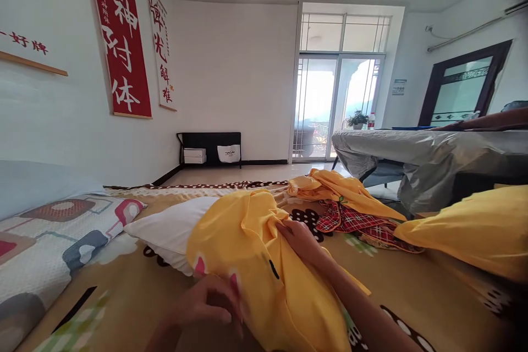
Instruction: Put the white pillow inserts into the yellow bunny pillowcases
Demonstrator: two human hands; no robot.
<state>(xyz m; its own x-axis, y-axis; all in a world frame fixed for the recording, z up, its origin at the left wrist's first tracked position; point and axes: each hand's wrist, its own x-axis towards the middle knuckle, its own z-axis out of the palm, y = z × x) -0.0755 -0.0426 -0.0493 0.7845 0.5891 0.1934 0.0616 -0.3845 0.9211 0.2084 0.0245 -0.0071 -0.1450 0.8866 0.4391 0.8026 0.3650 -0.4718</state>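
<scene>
A yellow pillowcase (251, 247) with pink and black marks covers part of a white pillow (173, 225), whose left end sticks out. The pillow lies on the patterned bed sheet (136, 308). With fingers closed on a fold near the middle of the pillowcase, my right hand (299, 236) grips the cloth. My left hand (210, 300) is at the near lower edge of the pillowcase, its thumb apart from the bent, slightly blurred fingers. Nothing shows in its grasp; whether the fingertips touch the cloth is unclear.
Crumpled yellow cloth (338, 187) and red plaid cloth (350, 225) lie beyond my right hand. Another yellow pillow (474, 225) is at the right. A patterned pillow (37, 236) lies left. Beyond the bed stands a plastic-covered table (433, 148), with a person's arm (487, 120) over it.
</scene>
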